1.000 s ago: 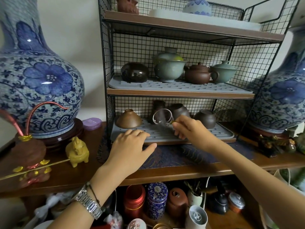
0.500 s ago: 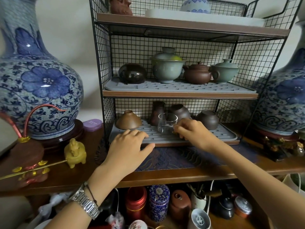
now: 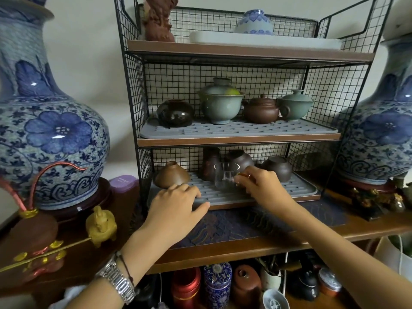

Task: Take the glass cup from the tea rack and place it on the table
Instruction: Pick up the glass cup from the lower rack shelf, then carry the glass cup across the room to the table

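The small clear glass cup (image 3: 225, 176) stands upright on the grey ridged mat (image 3: 278, 192) of the black wire tea rack's (image 3: 138, 90) bottom shelf, pinched at its right side by the right hand's (image 3: 262, 186) fingertips. The left hand (image 3: 176, 205) rests flat, fingers spread, on the mat's near-left edge. Around the cup sit upturned brown clay cups (image 3: 277, 167), one conical cup (image 3: 171, 175) far left.

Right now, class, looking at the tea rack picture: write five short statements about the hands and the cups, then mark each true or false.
1. The right hand grips the glass cup. True.
2. The glass cup is on the middle shelf. False: it is at the bottom shelf.
3. The left hand rests at the bottom shelf's front edge. True.
4. The left hand holds a brown cup. False: it holds nothing.
5. A watch is on the right wrist. False: the left.
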A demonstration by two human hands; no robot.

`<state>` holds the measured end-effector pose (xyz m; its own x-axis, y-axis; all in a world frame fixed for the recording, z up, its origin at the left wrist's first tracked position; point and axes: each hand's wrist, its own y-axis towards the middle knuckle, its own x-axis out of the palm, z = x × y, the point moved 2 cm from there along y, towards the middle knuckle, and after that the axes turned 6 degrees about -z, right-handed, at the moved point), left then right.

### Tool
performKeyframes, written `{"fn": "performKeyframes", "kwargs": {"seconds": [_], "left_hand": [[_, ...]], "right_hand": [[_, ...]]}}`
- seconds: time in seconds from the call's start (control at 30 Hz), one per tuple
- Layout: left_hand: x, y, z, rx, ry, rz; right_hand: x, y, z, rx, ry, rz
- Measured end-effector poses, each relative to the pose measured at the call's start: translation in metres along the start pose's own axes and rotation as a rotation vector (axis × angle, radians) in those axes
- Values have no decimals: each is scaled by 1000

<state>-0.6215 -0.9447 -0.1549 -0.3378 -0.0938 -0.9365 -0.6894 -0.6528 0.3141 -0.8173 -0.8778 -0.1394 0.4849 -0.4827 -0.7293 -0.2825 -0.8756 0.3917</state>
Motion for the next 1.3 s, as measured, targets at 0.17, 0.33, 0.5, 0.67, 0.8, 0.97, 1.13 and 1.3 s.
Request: {"fn": "performKeyframes", "kwargs": {"seconds": [0.17, 0.33, 0.5, 0.67, 0.8, 0.97, 1.13, 1.3], "left_hand": [[1, 6, -5, 50, 29, -13], [-3, 5, 0, 75, 37, -5], [-15, -3, 41, 201, -53, 21], [-31, -11, 113, 383, -137, 62], [-35, -24, 187, 507, -167, 53], [-39, -67, 292, 670, -227, 39], [-33, -136, 395, 841, -298, -18], [-33, -209, 495, 1032, -379, -62]], "right_hand": [[-13, -19, -5, 39, 10, 103], [-37, -55, -8, 92, -29, 161], [-78, -108, -16, 104, -81, 187], [-137, -172, -19, 176, -160, 253], [-192, -242, -20, 269, -183, 353], [-257, -355, -23, 427, -276, 458], [-299, -486, -33, 610, -309, 591], [-331, -608, -58, 753, -362, 701]]}}
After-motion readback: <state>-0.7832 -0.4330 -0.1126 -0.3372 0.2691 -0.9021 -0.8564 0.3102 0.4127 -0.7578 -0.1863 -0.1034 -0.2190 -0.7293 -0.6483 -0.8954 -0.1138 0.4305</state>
